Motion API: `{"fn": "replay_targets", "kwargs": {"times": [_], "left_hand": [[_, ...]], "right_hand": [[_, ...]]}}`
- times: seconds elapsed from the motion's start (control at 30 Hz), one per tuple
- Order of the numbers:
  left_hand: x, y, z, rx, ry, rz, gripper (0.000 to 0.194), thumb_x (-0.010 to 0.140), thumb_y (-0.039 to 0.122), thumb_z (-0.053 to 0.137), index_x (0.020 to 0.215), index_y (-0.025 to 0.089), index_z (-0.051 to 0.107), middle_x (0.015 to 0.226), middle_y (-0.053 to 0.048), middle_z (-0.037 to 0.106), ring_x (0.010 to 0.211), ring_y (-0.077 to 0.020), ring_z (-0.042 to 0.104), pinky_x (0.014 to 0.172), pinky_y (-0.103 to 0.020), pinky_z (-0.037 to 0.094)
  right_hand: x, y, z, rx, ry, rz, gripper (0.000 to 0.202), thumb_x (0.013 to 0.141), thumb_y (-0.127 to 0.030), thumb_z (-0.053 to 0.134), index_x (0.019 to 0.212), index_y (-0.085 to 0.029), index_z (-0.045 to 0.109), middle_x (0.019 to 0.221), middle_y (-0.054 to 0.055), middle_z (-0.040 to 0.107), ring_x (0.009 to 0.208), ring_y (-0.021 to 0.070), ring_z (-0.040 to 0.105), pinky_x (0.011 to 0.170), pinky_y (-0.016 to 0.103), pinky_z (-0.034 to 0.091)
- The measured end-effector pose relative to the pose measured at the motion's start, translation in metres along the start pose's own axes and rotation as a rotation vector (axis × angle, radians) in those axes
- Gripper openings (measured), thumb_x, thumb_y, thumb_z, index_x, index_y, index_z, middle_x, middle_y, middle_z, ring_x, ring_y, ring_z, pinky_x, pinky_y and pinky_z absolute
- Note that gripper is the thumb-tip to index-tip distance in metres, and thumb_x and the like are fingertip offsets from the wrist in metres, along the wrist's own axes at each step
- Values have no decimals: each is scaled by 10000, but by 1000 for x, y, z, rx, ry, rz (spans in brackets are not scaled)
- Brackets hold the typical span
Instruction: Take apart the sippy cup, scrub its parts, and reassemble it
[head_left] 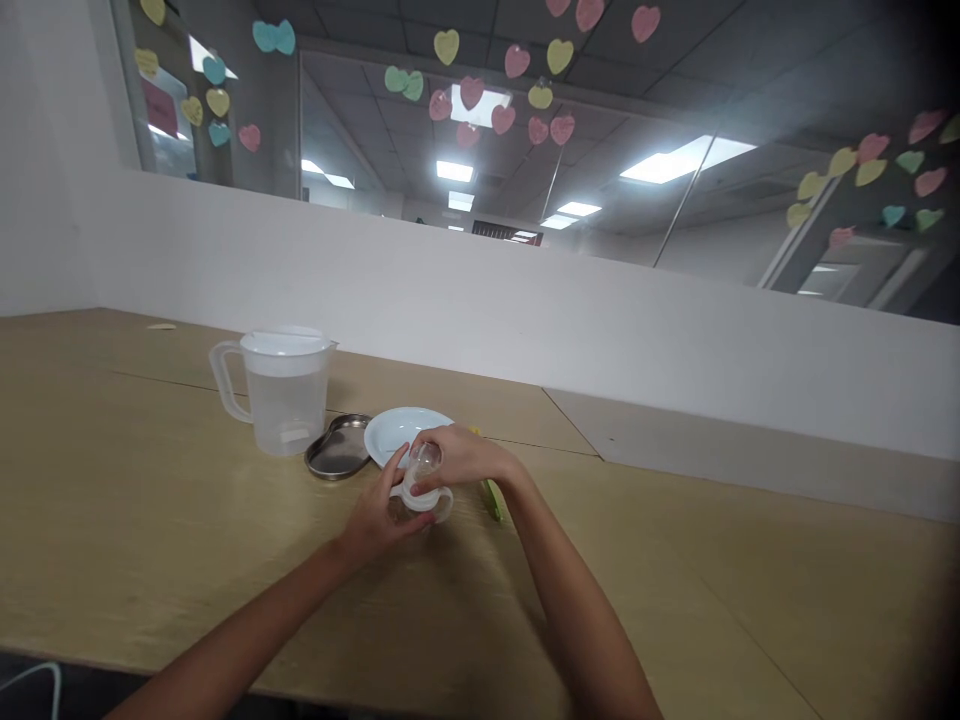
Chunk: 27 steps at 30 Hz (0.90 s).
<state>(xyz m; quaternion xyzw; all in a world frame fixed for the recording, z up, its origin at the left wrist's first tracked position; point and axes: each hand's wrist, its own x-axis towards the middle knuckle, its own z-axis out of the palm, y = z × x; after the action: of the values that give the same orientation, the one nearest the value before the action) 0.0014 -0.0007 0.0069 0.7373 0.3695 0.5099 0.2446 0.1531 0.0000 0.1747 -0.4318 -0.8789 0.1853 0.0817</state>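
A small clear baby bottle with side handles and a white collar point(421, 500) is between my two hands, above the table in front of the plate. My left hand point(375, 512) is wrapped round its body from the left, thumb across the front. My right hand point(463, 456) comes over from the right, its fingers closed round the clear domed cap point(426, 458) on top. My fingers hide part of the bottle. A white plate point(397, 425) lies just behind, partly covered by my hands.
A clear lidded pitcher point(289, 395) with water stands at the left. Between it and the plate lies a metal kidney-shaped tray point(339, 452). A green and yellow item point(491, 500) is partly hidden behind my right wrist. A white wall point(420, 290) bounds the wooden table.
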Motion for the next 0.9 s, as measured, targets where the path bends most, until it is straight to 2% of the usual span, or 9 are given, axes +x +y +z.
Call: {"fn": "replay_targets", "kwargs": {"times": [0.13, 0.23, 0.27, 0.33, 0.4, 0.5, 0.63, 0.77, 0.9], "left_hand": [[0, 3, -1, 15, 30, 0, 906, 702, 426, 704, 1411, 215, 181, 1184, -96, 602, 1112, -234, 558, 962, -391, 420], [-1, 5, -1, 9, 27, -4, 890, 704, 422, 700, 1403, 214, 189, 1185, -102, 597, 1110, -236, 557, 966, -401, 414], [-1, 6, -1, 10, 28, -7, 881, 707, 422, 697, 1400, 216, 192, 1191, -105, 593, 1113, -237, 555, 965, -402, 414], [-1, 8, -1, 13, 26, -11, 861, 713, 422, 691, 1393, 219, 202, 1202, -110, 584, 1117, -238, 553, 964, -405, 415], [-1, 9, -1, 9, 22, -15, 840, 716, 420, 687, 1384, 219, 217, 1202, -115, 583, 1113, -241, 556, 961, -411, 418], [-1, 9, -1, 2, 17, -16, 821, 718, 415, 685, 1375, 216, 236, 1209, -121, 578, 1119, -246, 552, 962, -420, 421], [0, 6, -1, 3, 10, -14, 834, 713, 418, 690, 1375, 212, 227, 1239, -127, 558, 1141, -244, 537, 976, -418, 416], [0, 5, -1, -2, -1, -10, 841, 720, 423, 686, 1381, 217, 208, 1242, -121, 555, 1135, -232, 540, 970, -398, 421], [1, 7, -1, -21, 21, -33, 873, 698, 410, 708, 1388, 212, 211, 1203, -118, 584, 1127, -243, 549, 954, -388, 430]], "right_hand": [[-7, 9, -11, 334, 366, -50, 379, 743, -373, 622, 1063, -191, 531, 1035, 25, 584, 882, 153, 544, 706, 236, 420], [-4, 28, -11, 278, 590, 61, 425, 720, -293, 623, 1100, -186, 467, 1057, 40, 561, 893, 159, 539, 728, 246, 424], [-1, 36, -9, 193, 575, 124, 431, 705, -272, 636, 1088, -175, 463, 1050, 50, 560, 885, 165, 540, 723, 249, 421], [7, 48, 1, 17, 399, 224, 444, 709, -283, 655, 1084, -148, 459, 1020, 75, 578, 875, 181, 548, 707, 253, 413], [17, 55, 14, -82, 216, 243, 436, 751, -331, 640, 1100, -139, 464, 1006, 91, 602, 862, 191, 562, 693, 256, 405], [31, 56, 32, -132, 98, 235, 373, 771, -331, 627, 1067, -133, 516, 1008, 113, 625, 865, 214, 578, 698, 272, 397], [42, 53, 46, -177, 63, 234, 321, 788, -311, 607, 1040, -116, 572, 1034, 151, 632, 943, 266, 576, 770, 331, 393], [40, 45, 38, -181, 167, 202, 302, 863, -283, 527, 1094, -95, 576, 1162, 168, 579, 1052, 239, 532, 847, 316, 373], [22, 19, 21, -129, 214, 132, 488, 978, -408, 241, 900, -137, 639, 939, 92, 658, 846, 168, 589, 726, 255, 402]]}}
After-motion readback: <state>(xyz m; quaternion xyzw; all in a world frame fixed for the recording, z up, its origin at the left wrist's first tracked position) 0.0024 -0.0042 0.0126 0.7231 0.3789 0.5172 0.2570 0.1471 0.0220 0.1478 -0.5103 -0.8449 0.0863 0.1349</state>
